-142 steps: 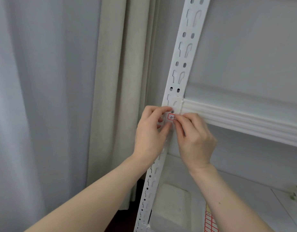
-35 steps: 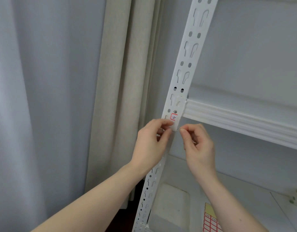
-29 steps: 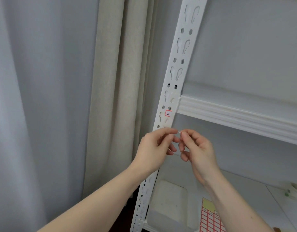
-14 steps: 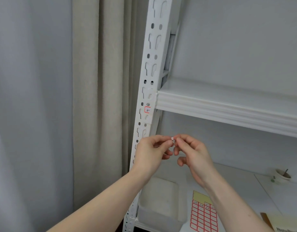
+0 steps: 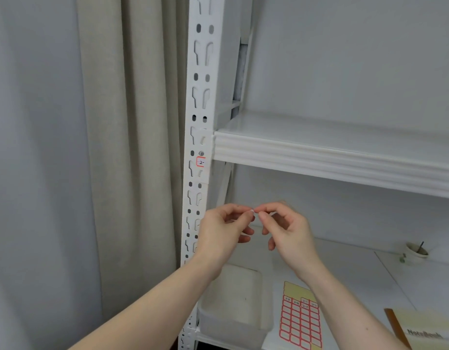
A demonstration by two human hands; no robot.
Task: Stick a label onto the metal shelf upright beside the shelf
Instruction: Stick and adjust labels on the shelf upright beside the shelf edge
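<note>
A small red-bordered label point(image 5: 200, 161) with handwriting sticks on the white slotted metal upright point(image 5: 201, 97), just below the level of the white shelf point(image 5: 319, 152). Neither hand touches it. My left hand point(image 5: 223, 233) and my right hand point(image 5: 289, 233) hang below the label, in front of the lower shelf bay. Their thumb and index fingertips meet and pinch a tiny white scrap point(image 5: 253, 211) between them. The other fingers are loosely curled.
On the lower shelf lie a sheet of red-bordered labels point(image 5: 300, 322), a white plastic bin point(image 5: 233, 299), a notebook point(image 5: 425, 332) and a small cup point(image 5: 416, 250). A beige curtain point(image 5: 127, 147) hangs left of the upright.
Both hands left the label on the upright and dropped below it, fingertips together on the scrap. The view swung right and down, showing more of the lower shelf.
</note>
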